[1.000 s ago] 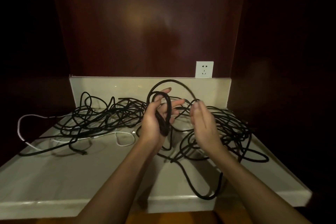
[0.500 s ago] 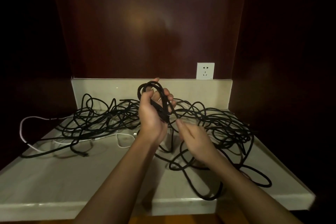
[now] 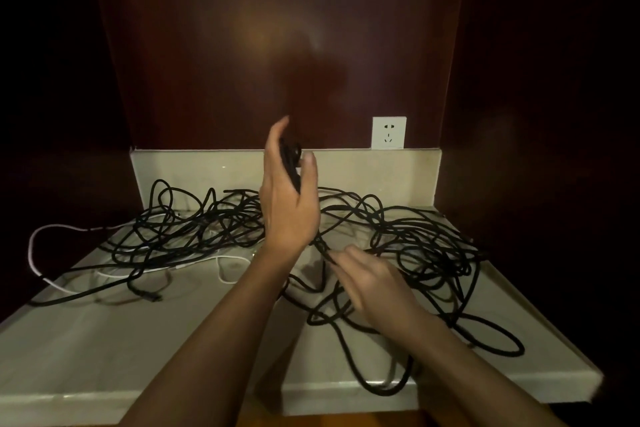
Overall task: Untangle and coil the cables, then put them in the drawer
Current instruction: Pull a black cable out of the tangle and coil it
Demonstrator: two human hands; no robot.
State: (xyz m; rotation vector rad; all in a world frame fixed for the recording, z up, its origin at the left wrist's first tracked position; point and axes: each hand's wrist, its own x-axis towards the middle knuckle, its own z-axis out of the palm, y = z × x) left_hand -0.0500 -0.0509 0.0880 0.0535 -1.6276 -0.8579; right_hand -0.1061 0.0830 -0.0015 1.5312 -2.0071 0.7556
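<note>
Left hand (image 3: 289, 204) raised above counter (image 3: 104, 350), back toward camera, fingers mostly straight, thumb up; small bundle of black cable (image 3: 290, 163) sits between thumb and fingers. Right hand (image 3: 374, 282) lower, blurry, fingers curled, pinching strand running down from bundle. Rest of black cable sprawls tangled across counter. White cable (image 3: 52, 230) loops at left, partly under black mess. Wall socket (image 3: 388, 132) behind.

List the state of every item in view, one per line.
Left hand: raised, holding a small coil of black cable.
Right hand: blurred, low on black strands.
Long black cable: mostly tangled.
Thin white cable: loose, uncoiled.
White wall socket: nothing plugged in.
</note>
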